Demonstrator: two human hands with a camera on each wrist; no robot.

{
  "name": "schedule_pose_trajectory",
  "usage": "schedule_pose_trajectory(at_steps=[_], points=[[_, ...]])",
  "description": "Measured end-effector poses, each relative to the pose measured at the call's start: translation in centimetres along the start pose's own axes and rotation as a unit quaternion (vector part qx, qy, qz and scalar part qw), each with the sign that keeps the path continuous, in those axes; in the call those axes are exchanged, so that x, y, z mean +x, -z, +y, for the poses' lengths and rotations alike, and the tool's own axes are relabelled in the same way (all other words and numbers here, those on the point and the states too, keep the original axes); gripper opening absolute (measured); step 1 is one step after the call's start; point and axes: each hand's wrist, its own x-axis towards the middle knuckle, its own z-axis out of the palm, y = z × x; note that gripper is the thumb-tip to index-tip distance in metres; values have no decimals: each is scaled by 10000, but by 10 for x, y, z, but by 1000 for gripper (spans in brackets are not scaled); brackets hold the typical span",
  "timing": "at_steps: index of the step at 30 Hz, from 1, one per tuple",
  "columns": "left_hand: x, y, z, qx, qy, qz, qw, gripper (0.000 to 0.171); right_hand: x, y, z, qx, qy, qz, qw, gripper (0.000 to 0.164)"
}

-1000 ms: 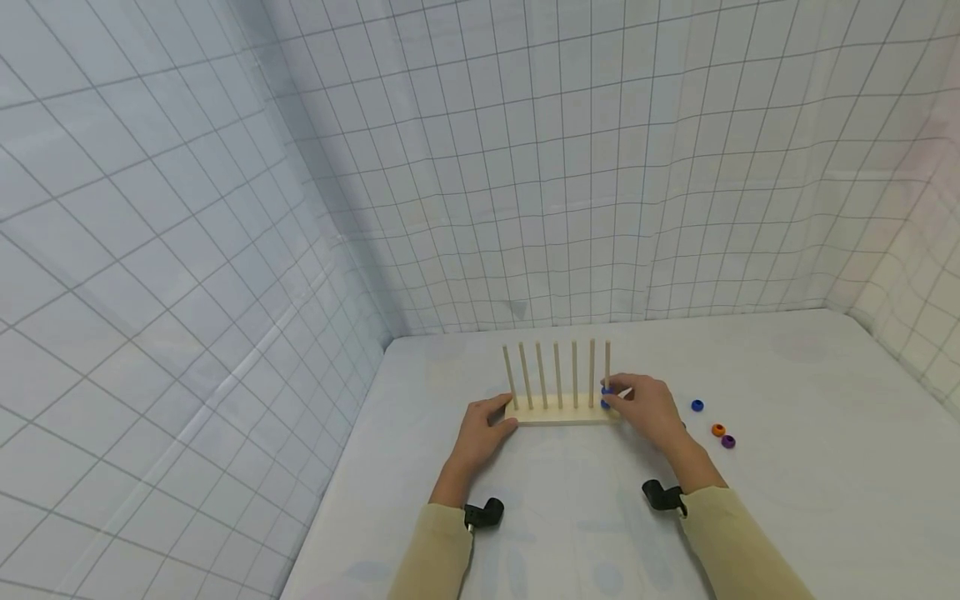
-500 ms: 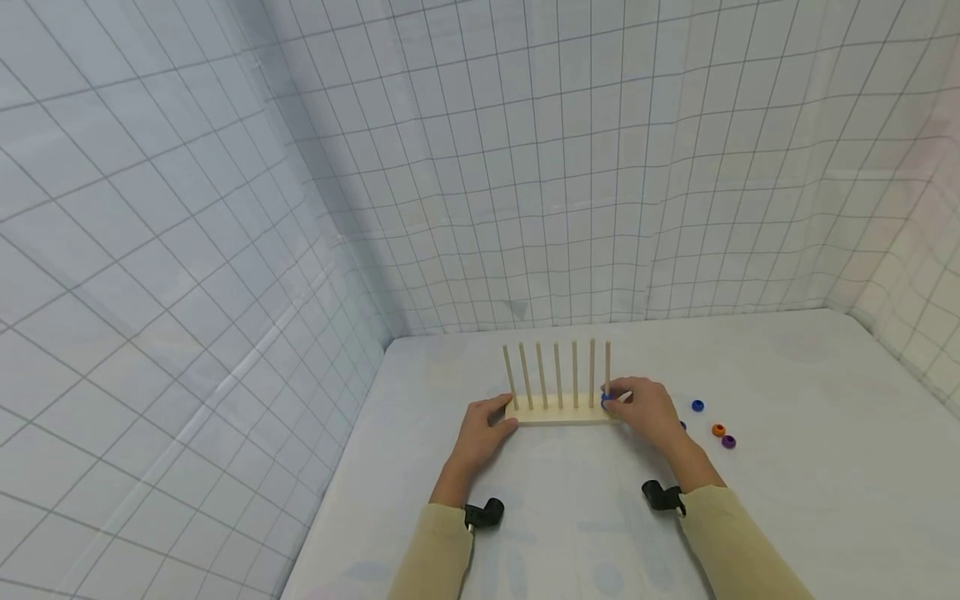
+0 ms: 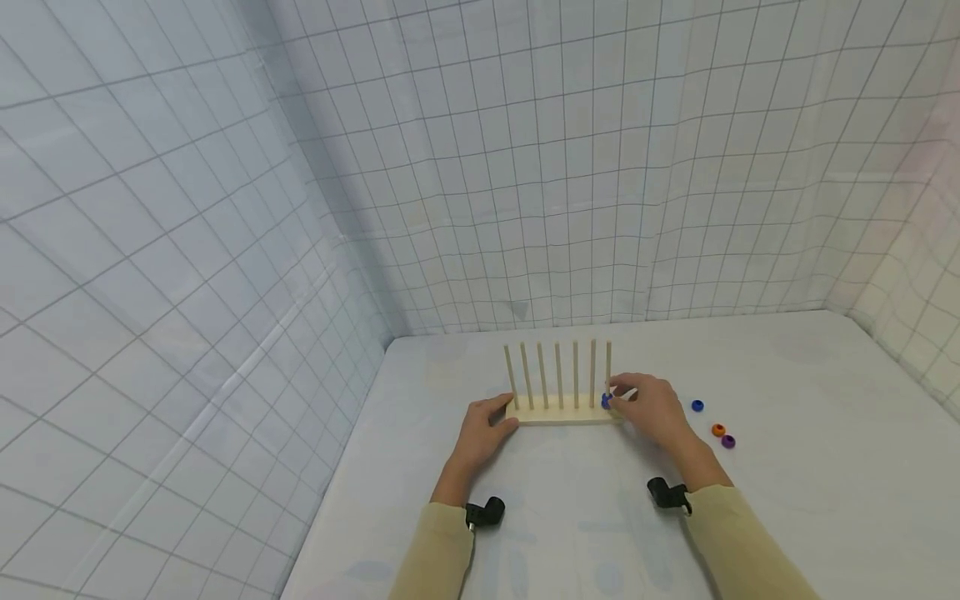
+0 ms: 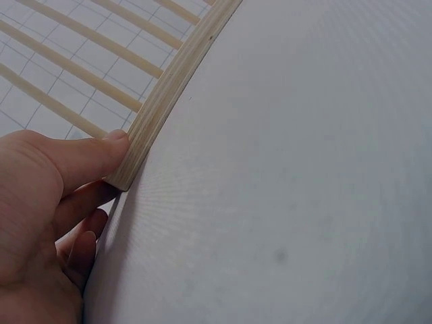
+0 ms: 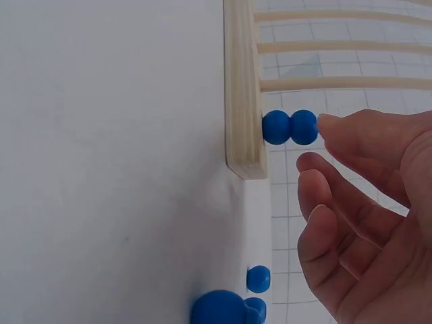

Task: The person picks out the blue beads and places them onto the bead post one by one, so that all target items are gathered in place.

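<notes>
The left hand (image 3: 478,433) grips the wooden base (image 3: 562,415) by one end; the right hand (image 3: 652,410) — fingers parted — touches stacked blue beads (image 5: 304,127).

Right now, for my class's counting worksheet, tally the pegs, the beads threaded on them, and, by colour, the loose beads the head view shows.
Pegs: 7
Threaded blue beads: 2
Loose blue bead: 1
Loose orange bead: 1
Loose purple bead: 1
Total: 12
</notes>
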Motion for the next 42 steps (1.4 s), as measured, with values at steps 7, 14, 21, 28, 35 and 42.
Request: schedule_pose_trajectory(at_steps=[7,14,21,28,35,42], points=[[0,0,-1,29,185,43,9998,49,-4,18,-2,-196,237,131,9994,32],[0,1,-2,-35,40,-3,10000,48,-14,35,9,-350,252,348,9985,31],[-1,2,-2,-46,122,-34,9999,50,-18,50,24,-592,-76,531,9968,34],[0,2,-2,-74,-57,-13,10000,50,-24,68,38,-578,-299,541,9964,35],[0,1,-2,-44,-31,-32,10000,50,-26,76,57,-743,-399,484,9953,35],[0,1,-2,-40,-74,4,10000,49,-26,76,69,-816,-571,346,9944,35]])
